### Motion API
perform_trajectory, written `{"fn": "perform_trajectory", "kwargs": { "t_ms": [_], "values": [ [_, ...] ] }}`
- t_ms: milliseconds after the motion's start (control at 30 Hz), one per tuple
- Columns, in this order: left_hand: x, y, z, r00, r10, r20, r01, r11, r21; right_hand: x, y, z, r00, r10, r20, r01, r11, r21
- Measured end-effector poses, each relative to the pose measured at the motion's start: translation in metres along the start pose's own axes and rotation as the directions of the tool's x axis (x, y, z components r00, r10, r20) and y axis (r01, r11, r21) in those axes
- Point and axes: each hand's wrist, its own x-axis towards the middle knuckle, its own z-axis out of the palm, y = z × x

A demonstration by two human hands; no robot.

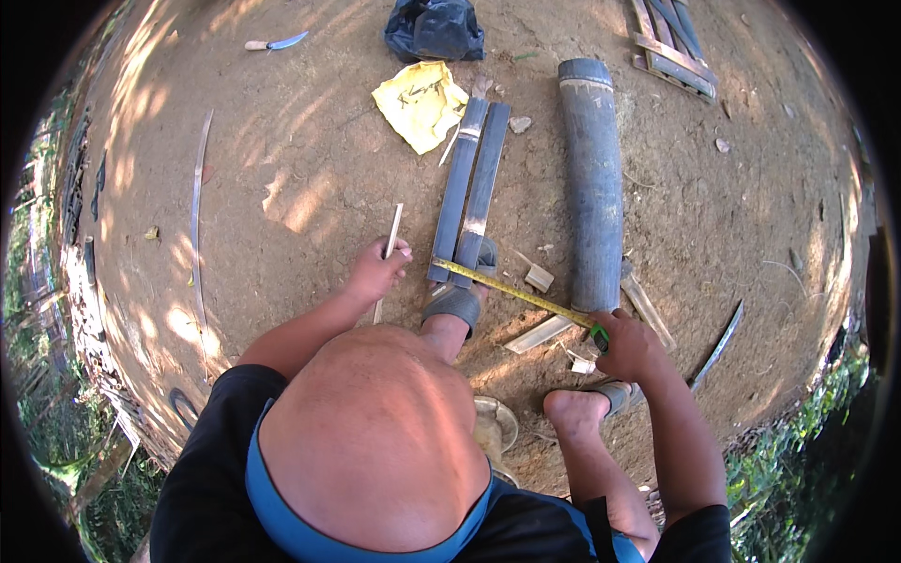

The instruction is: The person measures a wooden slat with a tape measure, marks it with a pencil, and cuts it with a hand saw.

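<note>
My left hand (375, 272) is closed round a thin pale strip of wood or bamboo (394, 223), which stands out above and below the fist. My right hand (631, 347) grips the green and black case of a tape measure (599, 339). Its yellow blade (526, 296) runs out to the left, and the free end lies across the near ends of two dark split bamboo slats (457, 188). Those slats lie side by side, pointing away from me, their near ends by my sandalled left foot (452, 310).
A thick bamboo pole (591, 178) lies right of the slats, with offcuts (540, 277) near it. Beyond are a yellow cloth or bag (422, 105), a black plastic bag (434, 30) and a knife (276, 43). A long blade (718, 345) lies right; slatted pieces (676, 56) lie far right.
</note>
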Motion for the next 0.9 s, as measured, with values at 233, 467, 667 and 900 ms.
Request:
{"fn": "perform_trajectory", "kwargs": {
  "t_ms": [233, 467, 667, 900],
  "values": [
    [-0.003, 0.008, 0.017, 0.996, 0.041, 0.079, -0.051, 0.991, 0.125, 0.019, -0.003, -0.014, 0.998, -0.05, 0.049, 0.054, 0.995, -0.088],
    [-0.003, 0.001, 0.029, 0.998, 0.029, 0.049, -0.039, 0.972, 0.231, 0.025, -0.005, -0.016, 0.997, 0.002, 0.073, 0.005, 0.995, -0.096],
    [-0.001, 0.003, 0.036, 0.999, 0.015, 0.046, -0.027, 0.961, 0.275, 0.026, -0.01, -0.023, 0.992, 0.056, 0.113, -0.045, 0.994, -0.101],
    [0.015, -0.017, 0.034, 0.996, 0.083, 0.021, -0.085, 0.935, 0.344, 0.03, -0.014, -0.03, 0.981, 0.082, 0.178, -0.065, 0.993, -0.096]
  ]
}}
